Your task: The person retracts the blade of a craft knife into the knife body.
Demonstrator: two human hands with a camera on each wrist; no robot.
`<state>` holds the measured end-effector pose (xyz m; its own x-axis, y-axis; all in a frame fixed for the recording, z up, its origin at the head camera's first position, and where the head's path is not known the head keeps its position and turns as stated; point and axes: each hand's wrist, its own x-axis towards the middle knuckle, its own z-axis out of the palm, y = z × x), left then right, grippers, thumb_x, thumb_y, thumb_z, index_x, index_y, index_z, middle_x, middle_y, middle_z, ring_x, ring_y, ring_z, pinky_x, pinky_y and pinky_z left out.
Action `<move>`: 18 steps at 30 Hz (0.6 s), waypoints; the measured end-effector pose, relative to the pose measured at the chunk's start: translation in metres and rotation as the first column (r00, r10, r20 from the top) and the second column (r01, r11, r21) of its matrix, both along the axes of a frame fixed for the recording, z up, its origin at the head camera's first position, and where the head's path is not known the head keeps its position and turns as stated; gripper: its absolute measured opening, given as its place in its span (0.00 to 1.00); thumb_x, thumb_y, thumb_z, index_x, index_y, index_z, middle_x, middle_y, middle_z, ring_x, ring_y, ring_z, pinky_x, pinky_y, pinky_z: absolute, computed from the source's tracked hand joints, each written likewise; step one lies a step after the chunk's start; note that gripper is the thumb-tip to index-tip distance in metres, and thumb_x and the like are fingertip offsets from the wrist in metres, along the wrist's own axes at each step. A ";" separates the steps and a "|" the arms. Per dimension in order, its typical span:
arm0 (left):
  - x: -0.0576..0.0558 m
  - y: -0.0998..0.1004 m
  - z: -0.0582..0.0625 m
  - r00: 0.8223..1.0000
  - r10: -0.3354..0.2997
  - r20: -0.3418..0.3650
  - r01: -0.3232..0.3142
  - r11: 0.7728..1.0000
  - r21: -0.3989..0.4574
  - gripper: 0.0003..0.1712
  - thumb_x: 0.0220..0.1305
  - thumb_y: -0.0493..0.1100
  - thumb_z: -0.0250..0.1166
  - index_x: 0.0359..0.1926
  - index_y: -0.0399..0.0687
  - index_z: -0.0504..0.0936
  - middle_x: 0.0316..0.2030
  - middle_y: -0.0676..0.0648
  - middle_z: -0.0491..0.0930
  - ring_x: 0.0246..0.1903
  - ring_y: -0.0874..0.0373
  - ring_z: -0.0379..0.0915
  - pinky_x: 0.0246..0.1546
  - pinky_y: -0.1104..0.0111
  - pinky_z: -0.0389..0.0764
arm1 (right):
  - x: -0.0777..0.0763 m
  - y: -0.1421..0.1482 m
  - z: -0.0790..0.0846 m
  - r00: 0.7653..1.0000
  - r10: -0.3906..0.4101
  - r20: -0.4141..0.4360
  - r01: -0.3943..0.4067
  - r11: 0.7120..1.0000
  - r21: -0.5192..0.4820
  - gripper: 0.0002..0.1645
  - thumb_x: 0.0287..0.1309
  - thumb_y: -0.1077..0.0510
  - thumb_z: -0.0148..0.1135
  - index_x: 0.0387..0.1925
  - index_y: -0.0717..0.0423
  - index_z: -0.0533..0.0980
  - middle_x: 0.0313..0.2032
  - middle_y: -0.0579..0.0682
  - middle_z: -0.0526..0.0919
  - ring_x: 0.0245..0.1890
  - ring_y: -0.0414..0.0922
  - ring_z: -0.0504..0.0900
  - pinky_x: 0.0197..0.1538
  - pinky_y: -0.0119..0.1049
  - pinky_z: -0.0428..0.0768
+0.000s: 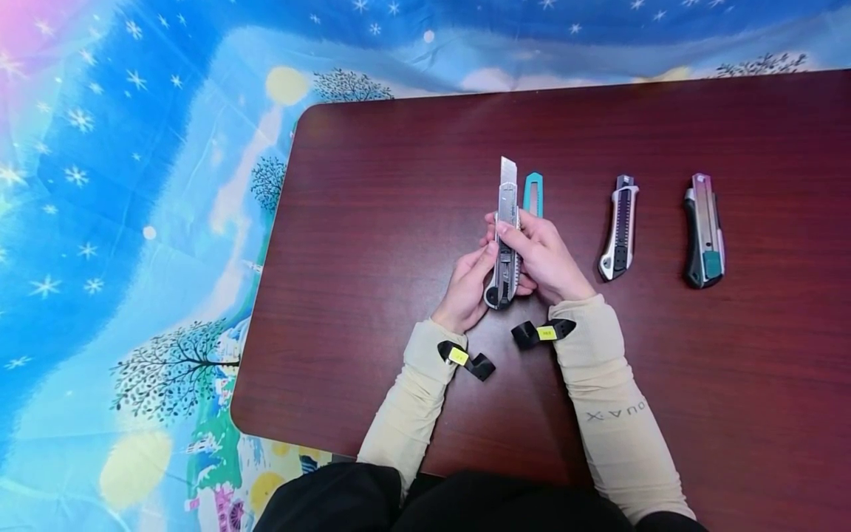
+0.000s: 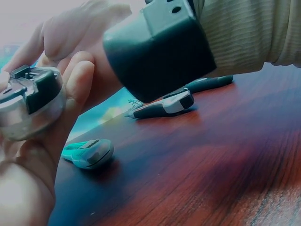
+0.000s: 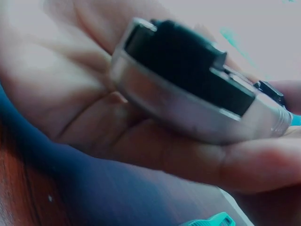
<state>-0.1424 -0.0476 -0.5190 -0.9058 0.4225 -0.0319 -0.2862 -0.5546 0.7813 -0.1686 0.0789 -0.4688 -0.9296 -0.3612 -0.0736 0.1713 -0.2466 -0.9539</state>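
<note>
A silver-and-black utility knife (image 1: 507, 244) is held upright in the head view, its metal blade (image 1: 508, 171) sticking out at the far end. My left hand (image 1: 465, 288) grips the lower handle from the left, thumb along its side. From the right, my right hand (image 1: 555, 258) holds the same knife, its thumb lying across the body. The knife's black-and-silver butt end (image 3: 178, 75) fills the right wrist view. Just beyond my right hand lies a teal cutter (image 1: 533, 192), partly covered by that hand; the left wrist view shows its rounded end (image 2: 96, 153).
On the dark red wooden table (image 1: 372, 222), a white-and-black utility knife (image 1: 620, 229) lies to the right. Farther right is a black-and-silver one with a green part (image 1: 705, 233). A printed blue cloth (image 1: 166, 185) surrounds the table's left and far edges.
</note>
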 end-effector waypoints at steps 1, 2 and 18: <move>0.000 0.000 0.000 1.000 0.002 -0.001 -0.002 1.000 0.000 0.36 0.67 0.54 0.46 0.56 0.21 0.61 0.29 0.37 0.80 0.27 0.50 0.80 0.34 0.59 0.82 | 0.000 0.000 0.000 1.000 0.004 -0.002 -0.004 1.000 0.001 0.19 0.61 0.56 0.52 0.49 0.66 0.68 0.33 0.51 0.80 0.34 0.41 0.80 0.40 0.28 0.78; 0.000 0.000 0.000 1.000 0.004 -0.001 -0.004 1.000 0.001 0.37 0.66 0.55 0.46 0.56 0.21 0.61 0.29 0.37 0.80 0.27 0.50 0.80 0.34 0.59 0.82 | 0.000 0.000 0.000 1.000 0.007 -0.002 -0.007 1.000 0.003 0.18 0.61 0.57 0.52 0.49 0.65 0.68 0.33 0.51 0.81 0.35 0.42 0.80 0.41 0.28 0.78; -0.001 0.001 -0.003 0.999 0.033 0.024 -0.034 0.999 0.017 0.39 0.63 0.57 0.50 0.57 0.23 0.61 0.31 0.38 0.79 0.29 0.49 0.79 0.34 0.57 0.82 | -0.001 0.000 0.002 0.999 0.039 0.002 -0.039 0.999 0.011 0.19 0.60 0.60 0.52 0.53 0.61 0.67 0.36 0.54 0.79 0.38 0.43 0.79 0.45 0.30 0.76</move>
<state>-0.1432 -0.0468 -0.5221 -0.9186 0.3925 -0.0462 -0.2853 -0.5777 0.7648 -0.1692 0.0792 -0.4673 -0.9147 -0.3960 -0.0801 0.1827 -0.2287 -0.9562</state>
